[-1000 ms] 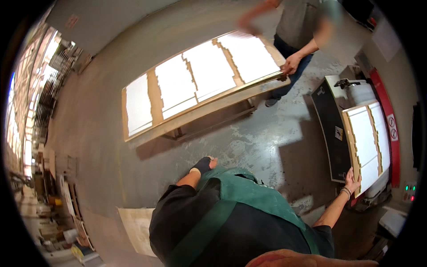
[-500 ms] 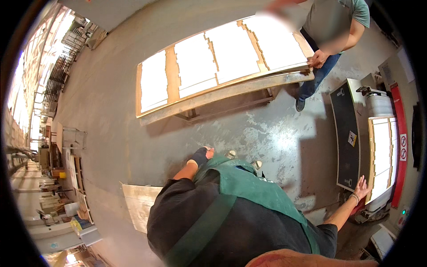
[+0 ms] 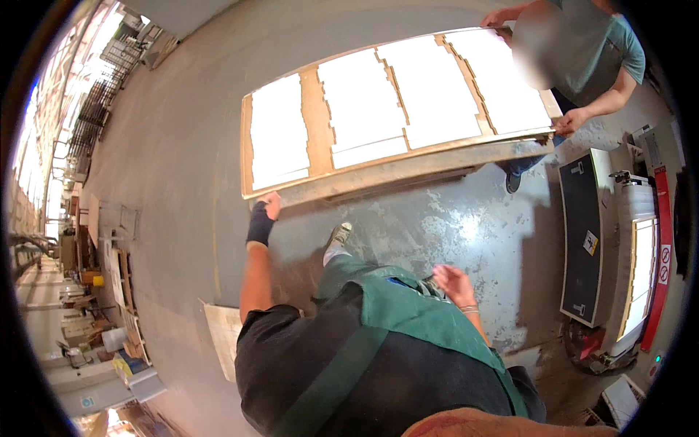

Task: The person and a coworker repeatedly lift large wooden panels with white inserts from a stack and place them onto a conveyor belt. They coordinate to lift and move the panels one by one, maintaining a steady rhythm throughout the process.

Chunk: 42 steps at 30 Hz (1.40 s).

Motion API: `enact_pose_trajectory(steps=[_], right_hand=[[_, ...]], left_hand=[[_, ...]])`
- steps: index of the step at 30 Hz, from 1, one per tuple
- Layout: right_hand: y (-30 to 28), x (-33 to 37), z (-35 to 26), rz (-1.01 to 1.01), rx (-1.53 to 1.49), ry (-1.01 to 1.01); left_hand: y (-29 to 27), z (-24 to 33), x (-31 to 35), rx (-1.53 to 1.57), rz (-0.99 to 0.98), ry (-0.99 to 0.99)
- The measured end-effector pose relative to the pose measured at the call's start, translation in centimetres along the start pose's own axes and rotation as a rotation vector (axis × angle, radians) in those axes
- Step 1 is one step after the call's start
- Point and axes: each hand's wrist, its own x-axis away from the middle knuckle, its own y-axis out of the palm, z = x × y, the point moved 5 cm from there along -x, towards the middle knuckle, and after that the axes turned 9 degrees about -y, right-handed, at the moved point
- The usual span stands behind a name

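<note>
A long wooden board (image 3: 314,109) with several bright white panels on it lies across a low metal bench (image 3: 408,166) in front of me. My left hand (image 3: 271,206), in a dark wrist wrap, is at the board's near left corner. Its fingers are curled against the edge, and what they close on is hidden. My right hand (image 3: 455,284) hangs slightly blurred before my green apron, fingers loosely apart and holding nothing. At the far right end of the board, a person (image 3: 604,65) has both hands at its edge.
To the right stands a black-fronted cabinet (image 3: 575,240) beside a machine with a red strip (image 3: 661,255). Another board with white panels (image 3: 641,280) lies on that machine. A pale sheet (image 3: 222,339) is on the floor at my left. Racks (image 3: 95,109) line the far left.
My left hand has moved forward to the bench corner. My right hand has left the board on the machine and come in front of my apron. I have stepped nearer the bench.
</note>
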Motion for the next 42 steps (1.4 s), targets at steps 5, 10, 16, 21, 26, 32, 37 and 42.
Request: enact_pose_trajectory(steps=[5,10,16,21,26,32,37,42], right_hand=[[19.9,-4.5,9.5,-0.2,0.218,0.007],[27.3,-8.5,16.1,-0.289,0.159,0.158],[33.8,-8.9,21.2,-0.195,0.214,0.228],[33.1,-11.7,22.9,-0.014,0.141,0.254],[36.1,-14.1,22.8,0.004,0.196,0.204],[38.0,-15.6,23.3,0.107,0.177,0.171],[36.3,-15.3,23.9,0.201,0.196,0.089],[34.4,-12.1,22.6,0.142,0.166,0.033]], left_hand=[[-5.3,-0.9,-14.9,0.17,0.109,-0.079],[-2.3,-5.2,-26.7,0.579,-0.127,-0.188],[-2.1,1.9,-36.8,-0.278,0.143,0.092],[2.8,0.1,-41.0,0.375,-0.186,-0.013],[4.5,-2.5,-44.9,0.912,-0.584,-0.29],[1.4,1.5,-45.5,0.224,-0.422,-0.315],[-0.3,4.6,-42.7,0.082,-0.281,-0.009],[-1.5,-1.4,-45.4,0.3,-0.324,0.024]])
